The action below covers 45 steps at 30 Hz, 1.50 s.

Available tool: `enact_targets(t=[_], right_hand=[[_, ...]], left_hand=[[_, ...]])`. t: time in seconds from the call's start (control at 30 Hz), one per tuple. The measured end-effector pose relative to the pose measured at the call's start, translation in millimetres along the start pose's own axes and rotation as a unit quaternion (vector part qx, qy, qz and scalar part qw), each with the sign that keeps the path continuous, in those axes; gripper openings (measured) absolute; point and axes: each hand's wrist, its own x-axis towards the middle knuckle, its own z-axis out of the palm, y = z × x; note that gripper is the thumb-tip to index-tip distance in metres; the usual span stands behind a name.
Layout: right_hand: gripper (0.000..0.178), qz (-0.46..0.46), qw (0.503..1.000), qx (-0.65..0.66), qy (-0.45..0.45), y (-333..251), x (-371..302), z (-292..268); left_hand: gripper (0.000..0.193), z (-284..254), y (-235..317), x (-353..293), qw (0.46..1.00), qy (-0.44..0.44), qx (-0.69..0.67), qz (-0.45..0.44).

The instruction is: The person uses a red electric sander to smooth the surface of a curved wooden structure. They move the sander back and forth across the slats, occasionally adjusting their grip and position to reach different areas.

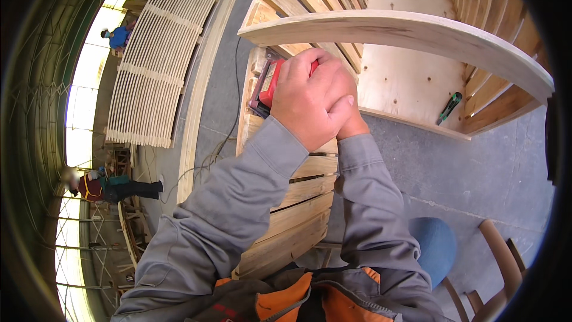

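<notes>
A red power sander (pixel 269 83) with a flat dark base rests on the slatted wooden piece (pixel 305 191) in front of me. My left hand (pixel 310 98) is closed over its body. Against it, partly covered by the left, my right hand (pixel 351 98) is also closed on the tool, though most of its fingers are hidden. Just beyond my hands, a curved wooden rail (pixel 405 24) spans the slatted frame. Inside that frame, a green and black utility knife (pixel 450 108) lies on a pale plywood panel (pixel 402 77).
A dark cord (pixel 233 92) runs along the grey floor to the left. Past it lie long boards (pixel 199 95) and a large slatted panel (pixel 158 53). Two people are farther left. A blue round seat (pixel 434 247) and curved wooden parts (pixel 503 256) stand at lower right.
</notes>
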Motion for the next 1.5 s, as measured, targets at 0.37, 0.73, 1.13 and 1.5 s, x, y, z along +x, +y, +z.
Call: enact_targets(t=[0.37, 0.73, 1.13, 1.5], right_hand=[[0.037, 0.020, 0.999, -0.018, -0.020, 11, -5, 6], [0.034, 0.030, 0.999, 0.022, 0.010, -8, -3, 5], [0.033, 0.233, 0.972, -0.005, -0.033, 63, -33, -6], [0.035, 0.083, 0.996, 0.027, 0.007, 49, -25, -1]], left_hand=[[0.052, 10, -10, -11, 0.999, -0.004, -0.031, -0.013], [0.054, -6, 1, -6, 1.000, 0.014, -0.013, 0.007], [0.059, 49, -4, -34, 0.973, -0.200, -0.079, -0.086], [0.068, 26, 2, -21, 0.984, -0.158, -0.065, -0.053]])
